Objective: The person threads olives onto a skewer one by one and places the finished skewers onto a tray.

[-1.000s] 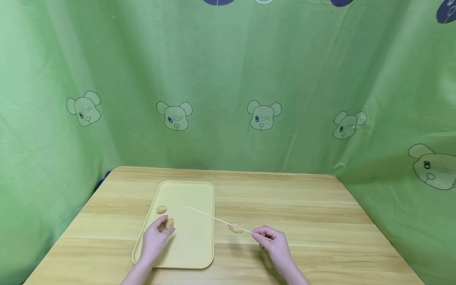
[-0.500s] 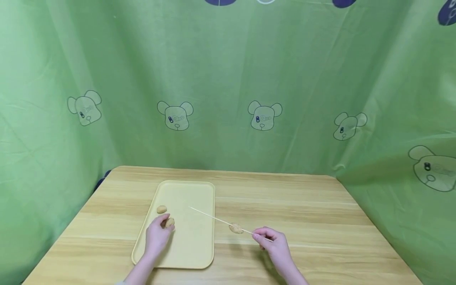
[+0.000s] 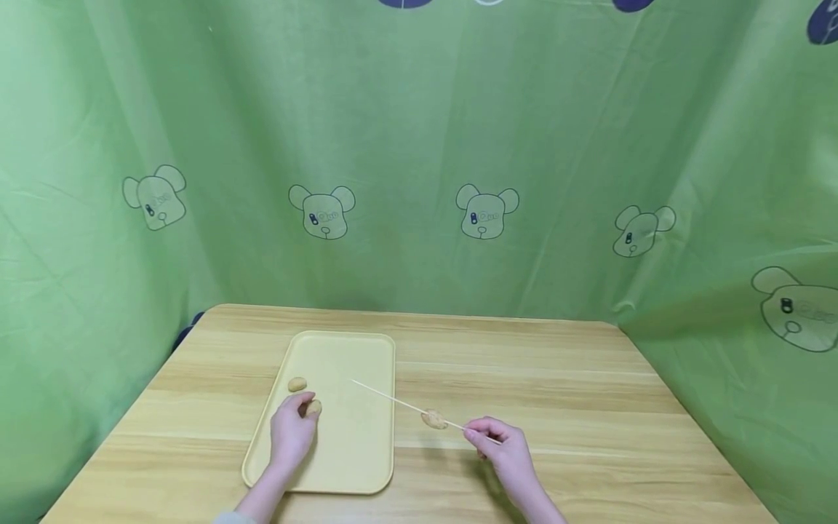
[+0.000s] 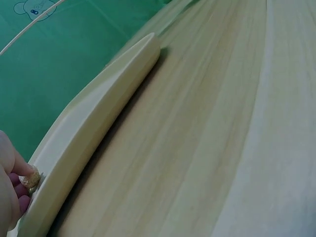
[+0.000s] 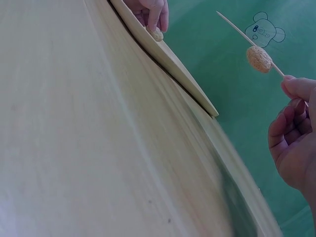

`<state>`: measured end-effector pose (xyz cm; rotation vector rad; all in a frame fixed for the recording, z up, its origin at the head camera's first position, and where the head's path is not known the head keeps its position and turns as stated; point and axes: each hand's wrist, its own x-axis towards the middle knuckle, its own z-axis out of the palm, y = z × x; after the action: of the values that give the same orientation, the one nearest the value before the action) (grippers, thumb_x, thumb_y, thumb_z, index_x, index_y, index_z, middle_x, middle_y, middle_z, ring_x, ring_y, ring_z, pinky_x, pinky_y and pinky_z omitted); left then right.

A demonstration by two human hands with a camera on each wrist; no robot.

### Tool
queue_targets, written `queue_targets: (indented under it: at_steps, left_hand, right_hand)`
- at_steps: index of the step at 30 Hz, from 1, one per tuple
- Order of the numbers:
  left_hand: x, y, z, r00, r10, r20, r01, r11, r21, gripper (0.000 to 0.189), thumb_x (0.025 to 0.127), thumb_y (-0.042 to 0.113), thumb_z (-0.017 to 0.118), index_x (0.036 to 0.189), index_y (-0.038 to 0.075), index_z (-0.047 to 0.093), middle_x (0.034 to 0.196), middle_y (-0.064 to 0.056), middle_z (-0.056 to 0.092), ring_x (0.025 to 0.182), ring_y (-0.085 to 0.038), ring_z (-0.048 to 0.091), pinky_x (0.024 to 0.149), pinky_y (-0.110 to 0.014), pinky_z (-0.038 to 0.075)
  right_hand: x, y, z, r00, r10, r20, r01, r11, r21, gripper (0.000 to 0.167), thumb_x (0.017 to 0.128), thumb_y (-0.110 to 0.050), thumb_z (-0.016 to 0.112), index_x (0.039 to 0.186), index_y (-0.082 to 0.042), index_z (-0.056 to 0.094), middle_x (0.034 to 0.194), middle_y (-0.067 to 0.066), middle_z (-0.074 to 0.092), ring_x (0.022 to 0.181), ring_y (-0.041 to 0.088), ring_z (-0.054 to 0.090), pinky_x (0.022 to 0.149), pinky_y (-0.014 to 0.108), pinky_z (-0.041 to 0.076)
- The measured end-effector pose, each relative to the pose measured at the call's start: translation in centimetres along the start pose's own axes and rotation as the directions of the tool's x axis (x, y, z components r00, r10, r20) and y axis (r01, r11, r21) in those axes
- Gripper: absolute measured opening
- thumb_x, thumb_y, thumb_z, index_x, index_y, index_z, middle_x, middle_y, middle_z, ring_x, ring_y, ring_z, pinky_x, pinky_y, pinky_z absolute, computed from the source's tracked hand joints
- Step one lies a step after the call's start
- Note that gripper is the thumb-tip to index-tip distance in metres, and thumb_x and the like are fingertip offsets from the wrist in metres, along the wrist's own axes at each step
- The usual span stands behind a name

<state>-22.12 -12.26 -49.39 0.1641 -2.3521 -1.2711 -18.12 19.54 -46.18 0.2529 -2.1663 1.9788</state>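
My right hand (image 3: 507,455) pinches the lower end of a thin wooden skewer (image 3: 393,399) between thumb and fingers. A tan, rough-skinned oval food ball (image 3: 434,419) is threaded on the skewer, a short way beyond those fingers; it shows clearly in the right wrist view (image 5: 259,59). The skewer's pointed end reaches over the pale yellow tray (image 3: 353,444). On the tray's left side, my left hand (image 3: 292,433) pinches a second oval ball (image 3: 314,408), partly covered by the fingers. Just beyond that hand lies a third ball (image 3: 297,383) on the tray.
The tray with its low raised rim lies on the left half of a wood-grain table (image 3: 537,378). A green curtain (image 3: 406,131) printed with bear heads hangs behind the table and at both sides.
My left hand has shifted slightly right and away from me, its fingers closing in on the ball. The right hand and skewer have hardly moved.
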Motion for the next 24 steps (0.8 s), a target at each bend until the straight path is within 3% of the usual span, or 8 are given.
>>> queue_targets:
  at_steps: [6,17,24]
  left_hand:
    - [-0.06,0.04,0.01,0.999,0.024,0.032,-0.024,1.0,0.007,0.03,0.075,-0.006,0.061,0.104,-0.009,0.063,0.098,-0.021,0.063,0.089,-0.034,0.06,0.08,-0.045,0.05]
    - [-0.36,0.07,0.13,0.999,-0.003,0.046,0.004,1.0,-0.019,0.024,0.082,0.003,0.064,0.104,-0.005,0.064,0.094,-0.014,0.064,0.085,-0.027,0.06,0.078,-0.041,0.051]
    - [-0.45,0.45,0.09,0.992,0.003,0.125,0.008,0.996,-0.084,0.031,0.081,0.002,0.065,0.111,-0.004,0.062,0.102,-0.015,0.064,0.086,-0.025,0.06,0.078,-0.037,0.052]
  right_hand:
    - [-0.01,0.04,0.04,1.0,0.005,-0.002,-0.005,1.0,-0.008,0.016,0.079,-0.001,0.068,0.083,0.014,0.063,0.06,-0.005,0.05,0.053,0.005,0.044,0.047,0.019,0.041]
    - [-0.08,0.27,0.08,1.0,0.019,-0.025,-0.02,0.999,-0.026,0.01,0.078,0.001,0.068,0.081,0.01,0.065,0.06,-0.005,0.049,0.053,0.005,0.044,0.046,0.019,0.039]
    - [-0.12,0.33,-0.17,0.999,0.034,-0.014,-0.035,0.998,-0.042,0.013,0.079,-0.002,0.068,0.082,0.011,0.065,0.06,-0.004,0.051,0.054,0.006,0.045,0.047,0.02,0.041]
